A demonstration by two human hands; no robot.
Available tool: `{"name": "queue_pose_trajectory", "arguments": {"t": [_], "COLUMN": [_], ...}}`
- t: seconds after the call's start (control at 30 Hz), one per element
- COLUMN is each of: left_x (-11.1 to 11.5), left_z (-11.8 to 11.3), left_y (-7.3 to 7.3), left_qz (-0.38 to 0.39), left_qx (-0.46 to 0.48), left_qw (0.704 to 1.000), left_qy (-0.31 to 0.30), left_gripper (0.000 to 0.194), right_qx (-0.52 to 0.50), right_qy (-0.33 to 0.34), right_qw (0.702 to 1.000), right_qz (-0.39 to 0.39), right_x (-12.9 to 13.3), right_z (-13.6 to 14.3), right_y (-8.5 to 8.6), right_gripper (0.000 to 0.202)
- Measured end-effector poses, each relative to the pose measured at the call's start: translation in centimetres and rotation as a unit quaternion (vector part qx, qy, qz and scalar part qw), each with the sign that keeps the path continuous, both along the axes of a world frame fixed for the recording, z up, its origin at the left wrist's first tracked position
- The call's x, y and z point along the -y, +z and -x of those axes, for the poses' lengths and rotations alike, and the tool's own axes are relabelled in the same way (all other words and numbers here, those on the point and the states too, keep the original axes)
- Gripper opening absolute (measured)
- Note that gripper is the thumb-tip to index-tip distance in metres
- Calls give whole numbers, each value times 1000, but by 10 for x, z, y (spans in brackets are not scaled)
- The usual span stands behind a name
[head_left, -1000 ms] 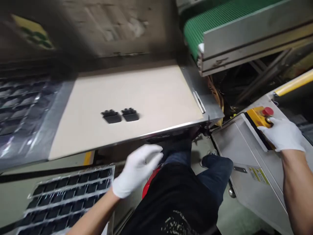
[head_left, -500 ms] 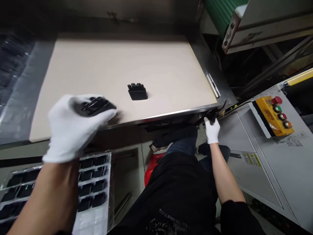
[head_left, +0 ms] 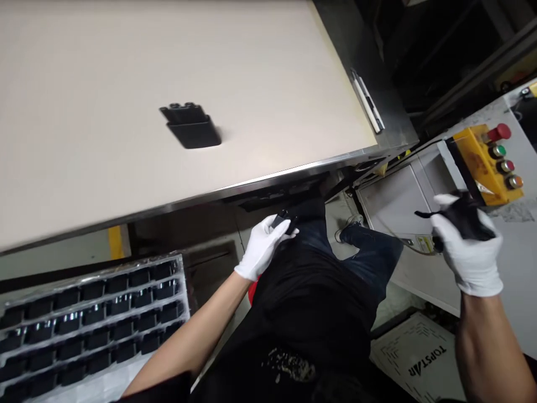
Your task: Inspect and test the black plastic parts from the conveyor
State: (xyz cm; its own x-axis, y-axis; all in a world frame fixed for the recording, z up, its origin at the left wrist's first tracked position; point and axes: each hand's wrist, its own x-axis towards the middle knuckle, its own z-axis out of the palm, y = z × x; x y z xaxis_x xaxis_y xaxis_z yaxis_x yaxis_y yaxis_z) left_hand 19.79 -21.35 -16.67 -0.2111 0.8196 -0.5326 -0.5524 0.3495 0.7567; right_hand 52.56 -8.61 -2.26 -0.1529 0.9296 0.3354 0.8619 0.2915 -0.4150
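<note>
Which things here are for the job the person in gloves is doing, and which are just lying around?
Probably for the job:
small black part in the left hand
black tool, blurred, in the right hand
another black part on the table
tray of black pieces

Seemingly just nearby:
pen-like sticks near the table's edge
yellow button box, in neither hand

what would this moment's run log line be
left hand: holds black part | right hand: holds black object | tabletop: another black part
</note>
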Motion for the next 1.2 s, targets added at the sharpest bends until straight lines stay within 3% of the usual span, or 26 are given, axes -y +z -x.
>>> {"name": "queue_pose_trajectory", "arguments": {"t": [0.07, 0.13, 0.2, 0.3, 0.4, 0.47, 0.5, 0.57, 0.63, 0.73, 0.83, 0.93, 1.0, 1.1, 1.2], "left_x": [-18, -30, -37, -38, -38, -39, -40, -42, -45, -45, -41, -38, -37, -36, -31], "left_z": [-4, -9, -12, -10, -7, -6, -6, -6, -3, 11, 29, 43, 50, 56, 55], "left_y": [-11, -22, -32, -45, -52, -52, -50, -45, -40, -38, -43, -48, -47, -39, -30], "left_qz": [7, 18, 11, -40, -58, -37, -25, -4, 9, 24, 6, -27, -41, -37, -60], "left_qx": [-18, -92, -235, -444, -509, -485, -441, -283, -82, 114, 182, 189, 140, -36, -237], "left_qw": [999, 994, 969, 886, 843, 858, 883, 948, 989, 987, 960, 928, 925, 929, 892], "left_qy": [-28, -55, -81, -124, -165, -165, -160, -149, -122, -107, -211, -320, -350, -366, -379], "left_gripper": [49, 51, 51, 39, 32, 33, 34, 40, 46, 46, 46, 51, 54, 49, 39], "right_qx": [76, 161, 245, 326, 369, 382, 389, 399, 403, 385, 339, 303, 309, 337, 354], "right_qy": [132, 210, 207, 175, 177, 167, 161, 167, 191, 222, 252, 276, 276, 269, 267], "right_qw": [980, 935, 905, 890, 884, 883, 880, 870, 858, 858, 867, 864, 858, 848, 845], "right_qz": [129, 236, 281, 268, 227, 217, 220, 237, 253, 257, 265, 293, 303, 308, 300], "right_x": [17, 29, 37, 42, 42, 39, 37, 33, 29, 26, 23, 21, 20, 18, 16], "right_z": [2, 12, 22, 29, 29, 27, 27, 26, 25, 21, 16, 14, 15, 22, 30], "right_y": [0, -14, -33, -56, -64, -63, -62, -60, -60, -64, -70, -75, -75, -71, -66], "right_gripper": [22, 19, 22, 28, 38, 39, 38, 37, 37, 37, 39, 41, 41, 44, 43]}}
